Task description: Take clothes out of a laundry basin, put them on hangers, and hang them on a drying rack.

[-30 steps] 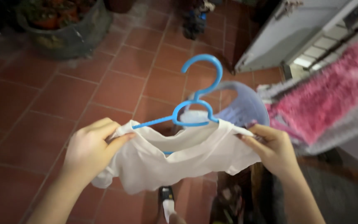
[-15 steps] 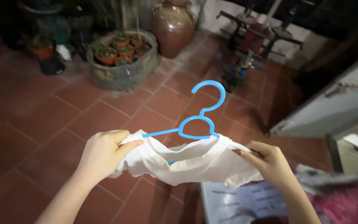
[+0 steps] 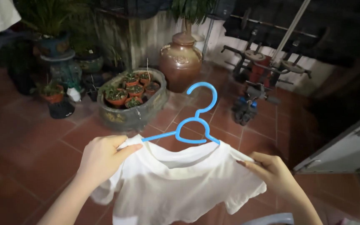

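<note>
The left hand (image 3: 105, 158), at seven o'clock in the view, pinched one shoulder of a white T-shirt (image 3: 180, 183) between thumb and curled fingers. The right hand (image 3: 271, 173), at five o'clock, pinched the opposite shoulder in the same way, fingers pressed together on the cloth. The shirt hung between the two hands on a blue plastic hanger (image 3: 192, 125), held in the air above the red tiled floor (image 3: 34, 154); the hanger's hook stood upright at twelve o'clock from the collar. Beyond, at eleven o'clock, a round stone planter (image 3: 132, 112) held several small potted plants (image 3: 134, 89). A brown glazed jar (image 3: 181, 60) stood farther back at twelve o'clock. Weight-training gear (image 3: 263, 71) lay at one o'clock.
</note>
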